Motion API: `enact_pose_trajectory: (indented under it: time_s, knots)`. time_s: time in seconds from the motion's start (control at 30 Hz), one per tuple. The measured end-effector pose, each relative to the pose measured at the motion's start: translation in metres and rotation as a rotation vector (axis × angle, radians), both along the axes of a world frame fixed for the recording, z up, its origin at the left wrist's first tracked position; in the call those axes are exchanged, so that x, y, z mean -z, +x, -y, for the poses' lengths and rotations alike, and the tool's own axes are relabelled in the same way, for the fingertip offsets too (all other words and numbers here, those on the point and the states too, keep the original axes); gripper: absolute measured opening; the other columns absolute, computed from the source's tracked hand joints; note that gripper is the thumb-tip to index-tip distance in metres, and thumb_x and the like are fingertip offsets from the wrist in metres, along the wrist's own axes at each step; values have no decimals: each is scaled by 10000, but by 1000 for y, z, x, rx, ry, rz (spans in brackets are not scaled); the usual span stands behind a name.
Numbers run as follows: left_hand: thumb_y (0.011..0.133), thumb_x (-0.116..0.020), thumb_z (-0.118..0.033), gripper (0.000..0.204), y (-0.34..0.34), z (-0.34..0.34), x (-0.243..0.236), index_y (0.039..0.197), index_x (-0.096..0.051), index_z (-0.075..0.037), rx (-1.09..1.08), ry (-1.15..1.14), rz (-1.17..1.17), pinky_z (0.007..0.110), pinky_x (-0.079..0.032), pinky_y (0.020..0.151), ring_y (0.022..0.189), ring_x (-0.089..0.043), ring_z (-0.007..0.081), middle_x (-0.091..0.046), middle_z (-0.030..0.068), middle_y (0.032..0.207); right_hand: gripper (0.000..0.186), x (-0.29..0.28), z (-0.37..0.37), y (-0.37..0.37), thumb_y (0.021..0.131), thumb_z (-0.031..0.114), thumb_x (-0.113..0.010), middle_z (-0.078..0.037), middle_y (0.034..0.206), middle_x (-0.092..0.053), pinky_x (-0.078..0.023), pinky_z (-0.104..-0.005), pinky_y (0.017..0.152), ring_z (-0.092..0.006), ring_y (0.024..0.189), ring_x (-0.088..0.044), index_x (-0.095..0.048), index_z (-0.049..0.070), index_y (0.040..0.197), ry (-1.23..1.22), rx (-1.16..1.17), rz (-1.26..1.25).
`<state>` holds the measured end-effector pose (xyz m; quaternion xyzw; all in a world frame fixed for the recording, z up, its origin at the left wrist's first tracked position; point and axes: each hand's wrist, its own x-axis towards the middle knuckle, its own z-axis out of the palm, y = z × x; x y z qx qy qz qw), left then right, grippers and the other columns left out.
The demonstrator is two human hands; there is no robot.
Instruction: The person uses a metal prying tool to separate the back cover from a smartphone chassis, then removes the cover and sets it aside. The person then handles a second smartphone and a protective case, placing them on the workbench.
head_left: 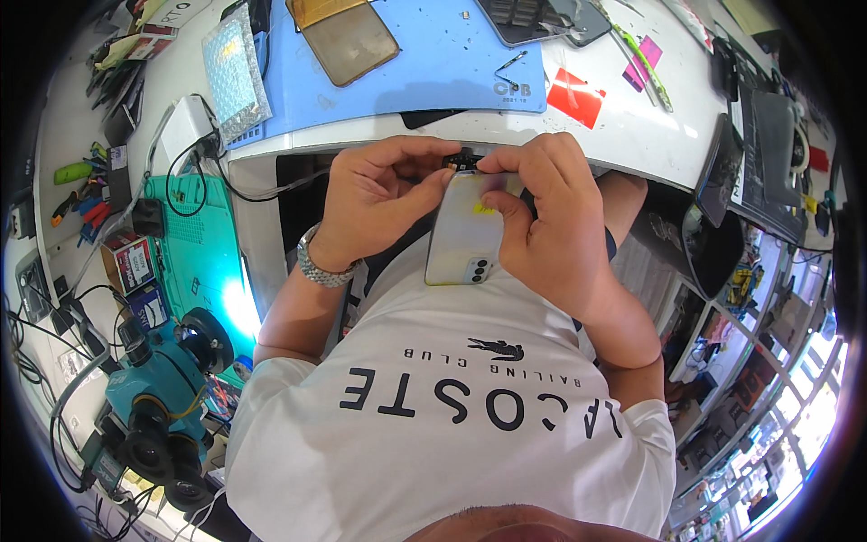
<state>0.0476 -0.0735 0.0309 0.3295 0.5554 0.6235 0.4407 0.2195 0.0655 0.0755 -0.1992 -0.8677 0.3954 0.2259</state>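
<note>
Close to my body, in front of the desk edge, a smartphone (459, 226) shows its pale, shiny back. Its camera cluster (479, 270) points toward me, and a yellow mark lies near its right edge. My right hand (555, 208) is closed around the phone's far right corner, thumb on the back. At the phone's far end sits a small dark part with a bit of orange (463, 163). My left hand (379, 194), with a metal-band watch (323, 262) on the wrist, has thumb and fingers closed at that small part; its exact kind cannot be made out.
Across the desk lies a blue work mat (415, 81) bearing a translucent brown phone case (348, 45). Bubble wrap (235, 72) is at its left, a red card (576, 98) at its right. A teal microscope (163, 384) and a green mat (194, 235) stand left.
</note>
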Motion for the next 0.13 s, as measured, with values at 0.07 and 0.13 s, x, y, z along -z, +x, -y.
enact_pose_trajectory:
  time_s: [0.07,0.13]
  knots:
    - [947,-715,74,293,-1,0,-3,1239,-711,55,-2,-18,-6,228,-600,856,1024,-689,103,-741,105,1106,336,-2,4,-1,724,-141,-726,-92,913,-597,-516,-397,730,-310,898,-586,-697,35,1009,7,15,3]
    - [945,-722,68,299,-2,1,-5,1244,-712,52,-2,-30,-19,220,-597,864,1024,-687,105,-741,103,1103,330,0,5,-1,726,-127,-735,-89,910,-598,-518,-396,733,-309,902,-583,-701,43,1007,33,18,-3]
